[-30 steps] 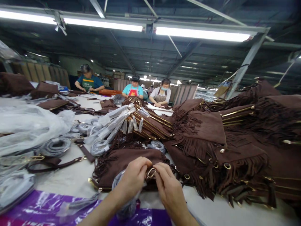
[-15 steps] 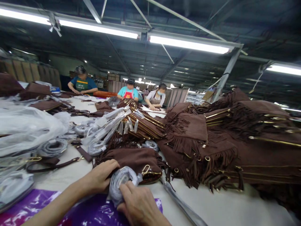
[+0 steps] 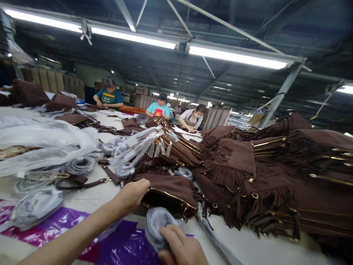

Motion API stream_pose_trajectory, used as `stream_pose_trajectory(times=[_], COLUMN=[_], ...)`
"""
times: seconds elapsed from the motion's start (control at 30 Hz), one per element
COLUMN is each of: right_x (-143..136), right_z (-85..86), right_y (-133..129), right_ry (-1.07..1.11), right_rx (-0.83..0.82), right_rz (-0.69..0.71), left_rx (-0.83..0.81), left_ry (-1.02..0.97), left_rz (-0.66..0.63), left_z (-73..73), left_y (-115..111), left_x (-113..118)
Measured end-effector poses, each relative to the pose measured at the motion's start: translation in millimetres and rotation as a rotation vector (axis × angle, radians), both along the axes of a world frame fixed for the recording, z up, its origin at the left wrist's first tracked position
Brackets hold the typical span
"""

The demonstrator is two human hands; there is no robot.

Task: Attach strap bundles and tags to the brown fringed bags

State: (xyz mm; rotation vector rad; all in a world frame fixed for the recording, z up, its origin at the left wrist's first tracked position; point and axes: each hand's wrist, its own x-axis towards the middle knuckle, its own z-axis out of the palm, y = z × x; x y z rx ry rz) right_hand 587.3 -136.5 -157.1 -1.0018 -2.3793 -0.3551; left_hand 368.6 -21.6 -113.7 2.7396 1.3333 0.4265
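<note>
At lower centre, a brown fringed bag (image 3: 168, 193) is gripped by the left hand (image 3: 132, 195); a plastic-wrapped strap roll (image 3: 157, 226) is clasped by the right hand (image 3: 182, 248)

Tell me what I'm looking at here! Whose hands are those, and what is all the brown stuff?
The camera sits on a person's head, so you see their own two hands from above. The left hand holds the edge of a brown fringed bag with a gold zip. The right hand has its grip on a bundle wrapped in clear plastic. On the long table lie piles of the same brown bags, wrapped straps and a purple plastic sheet. Far back, three other people work at the table.
</note>
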Motion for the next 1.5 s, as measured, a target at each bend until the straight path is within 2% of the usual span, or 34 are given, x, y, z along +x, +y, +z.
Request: stream_pose_trajectory(times=[0.1,0.27,0.4,0.5,0.63,0.7,0.83,0.93,1.03,1.13,1.2,1.27,1.37,1.5], right_x=[-26,-59,-62,-51,-35,-35,-55,-67,-65,-59,-62,-73,-98,-130], right_z=[19.8,40.8,45.9,49.0,48.6,44.6,32.0,26.2,26.5,26.4,23.2,18.6,12.8,9.2], right_y=[19,51,59,52,38,39,64,83,80,56,37,21,8,9], right_ry=[0.052,-0.137,-0.225,-0.232,-0.221,-0.240,-0.240,-0.222,-0.185,-0.001,0.172,0.299,0.410,0.389], right_rx=[-0.023,-0.225,-0.260,-0.269,-0.287,-0.315,-0.362,-0.373,-0.343,-0.316,-0.391,-0.491,-0.507,-0.515], right_rz=[-0.115,-0.294,-0.340,-0.341,-0.280,-0.319,-0.427,-0.374,-0.328,-0.263,-0.189,-0.135,-0.173,-0.250], left_rx=[0.003,0.014,-0.002,-0.014,-0.044,-0.062,-0.140,-0.184,-0.234,-0.238,-0.208,-0.211,-0.236,-0.217], left_ry=[-0.130,-0.280,-0.307,-0.338,-0.379,-0.401,-0.430,-0.431,-0.452,-0.438,-0.391,-0.327,-0.235,-0.200], left_rz=[-0.018,-0.020,-0.047,-0.030,0.036,0.034,-0.082,-0.113,-0.076,0.024,0.113,0.143,0.113,0.106], left_z=[7.2,5.7,2.9,8.1,20.9,24.9,24.5,22.3,23.8,25.1,21.3,12.4,-7.2,-26.8], left_y=[-1,7,9,9,8,5,-4,-8,-13,-26,-39,-51,-61,-56], left_x=[-2,-12,-16,-19,-27,-27,-14,-9,-21,-46,-62,-73,-80,-77])
